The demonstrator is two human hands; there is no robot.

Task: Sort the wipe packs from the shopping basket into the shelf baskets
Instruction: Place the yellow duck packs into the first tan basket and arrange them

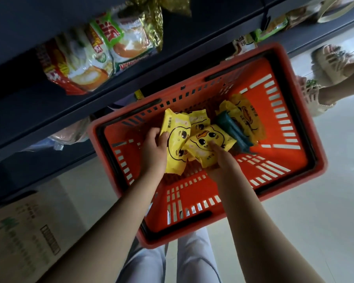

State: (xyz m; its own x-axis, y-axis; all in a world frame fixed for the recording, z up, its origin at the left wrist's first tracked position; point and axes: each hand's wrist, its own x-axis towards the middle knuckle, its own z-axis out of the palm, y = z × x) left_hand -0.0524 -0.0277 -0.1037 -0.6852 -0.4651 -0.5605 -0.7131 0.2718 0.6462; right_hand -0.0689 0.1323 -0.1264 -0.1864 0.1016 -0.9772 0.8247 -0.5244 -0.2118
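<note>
An orange shopping basket (pixel 278 158) stands on the floor in front of me. Inside lie several yellow wipe packs printed with a duck face and a teal pack (pixel 231 129). My left hand (pixel 154 148) grips the left yellow pack (pixel 175 152) by its long edge. My right hand (pixel 221 158) holds the middle yellow pack (pixel 206 144), fingers on its top face. More yellow packs (pixel 243 115) lean against the teal one at the far right of the basket. No shelf baskets are in view.
Dark shelves (pixel 39 119) run along the left, with bagged snacks (pixel 102 56) on an upper level. A cardboard box (pixel 27 237) stands at the lower left. Another person's sandalled feet (pixel 323 74) are on the pale floor at the upper right.
</note>
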